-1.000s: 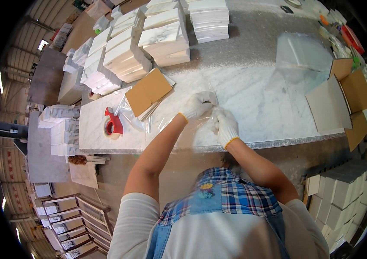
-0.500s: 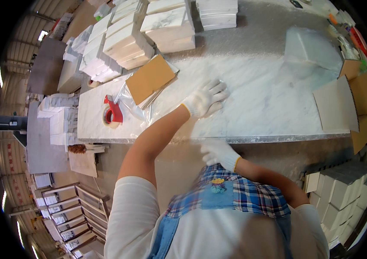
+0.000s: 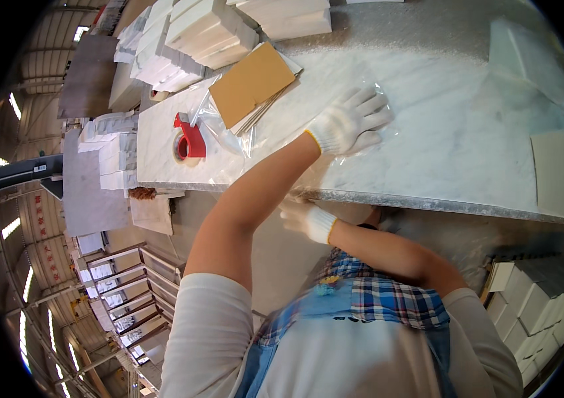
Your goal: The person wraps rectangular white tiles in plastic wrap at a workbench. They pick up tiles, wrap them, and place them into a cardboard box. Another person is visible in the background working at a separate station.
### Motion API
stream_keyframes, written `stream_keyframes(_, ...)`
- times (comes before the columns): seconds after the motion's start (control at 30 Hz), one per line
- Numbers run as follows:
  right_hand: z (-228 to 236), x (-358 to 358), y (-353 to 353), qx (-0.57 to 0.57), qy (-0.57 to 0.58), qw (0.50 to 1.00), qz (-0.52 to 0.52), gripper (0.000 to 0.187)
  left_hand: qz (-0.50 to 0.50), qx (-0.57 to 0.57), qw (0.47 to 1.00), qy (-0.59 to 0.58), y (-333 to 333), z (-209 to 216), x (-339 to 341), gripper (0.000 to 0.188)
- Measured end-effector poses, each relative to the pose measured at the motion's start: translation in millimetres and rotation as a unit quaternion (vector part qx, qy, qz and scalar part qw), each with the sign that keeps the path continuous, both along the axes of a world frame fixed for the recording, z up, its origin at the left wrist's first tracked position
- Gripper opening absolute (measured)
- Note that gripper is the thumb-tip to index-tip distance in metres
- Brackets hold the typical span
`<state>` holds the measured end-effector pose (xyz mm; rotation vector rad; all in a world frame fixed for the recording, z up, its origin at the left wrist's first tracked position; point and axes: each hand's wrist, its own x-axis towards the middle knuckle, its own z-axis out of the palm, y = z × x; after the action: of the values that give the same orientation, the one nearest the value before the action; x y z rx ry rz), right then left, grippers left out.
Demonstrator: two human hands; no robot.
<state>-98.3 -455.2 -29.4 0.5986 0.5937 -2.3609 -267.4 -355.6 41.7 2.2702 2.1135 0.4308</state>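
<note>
My left hand, in a white knitted glove, lies flat with fingers spread on a clear plastic sheet on the white marble tabletop. My right hand, gloved the same way, is just below the table's near edge, in front of my body. Its fingers stretch out to the left, and nothing shows in them. To the left of my left hand, a brown cardboard sheet lies on a small pile of flat sheets and clear film. Farther left sits a red tape dispenser with a tape roll.
Stacks of white marble-look tiles stand along the back left. A large clear plastic bag lies at the far right, behind an open carton flap. White boxes are stacked below right; a wooden rack stands lower left.
The view has shifted, so the table sits higher in it. My left hand still lies flat on the film. My right hand has moved left along the table's near edge.
</note>
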Motion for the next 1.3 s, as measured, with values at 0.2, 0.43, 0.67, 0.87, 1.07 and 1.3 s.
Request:
stream_keyframes(0.2, -7, -9, -24, -0.027, -0.063, 0.997, -0.047, 0.05, 0.013, 0.004, 1.0, 0.004, -1, 0, 2, 0.055)
stream_keyframes(0.43, -9, 8, -10, -0.022, -0.053, 0.998, -0.029, 0.028, 0.008, -0.001, 1.0, 0.02, 0, -3, -1, 0.057)
stream_keyframes(0.67, 38, 67, 63, 0.2, 0.083, 0.976, 0.004, 0.024, 0.083, 0.02, 0.996, 0.024, 1, -7, 13, 0.056)
stream_keyframes(0.87, 40, 135, 138, 0.375, 0.217, 0.901, -0.021, 0.027, 0.215, 0.046, 0.974, 0.052, 14, -13, 38, 0.053)
stream_keyframes(1.07, 51, 180, 205, 0.419, 0.201, 0.885, 0.003, 0.024, 0.353, 0.013, 0.935, 0.028, 28, -19, 61, 0.056)
stream_keyframes(1.3, -6, 202, 236, 0.614, 0.313, 0.722, 0.056, 0.022, 0.429, 0.048, 0.897, 0.097, 53, -22, 77, 0.054)
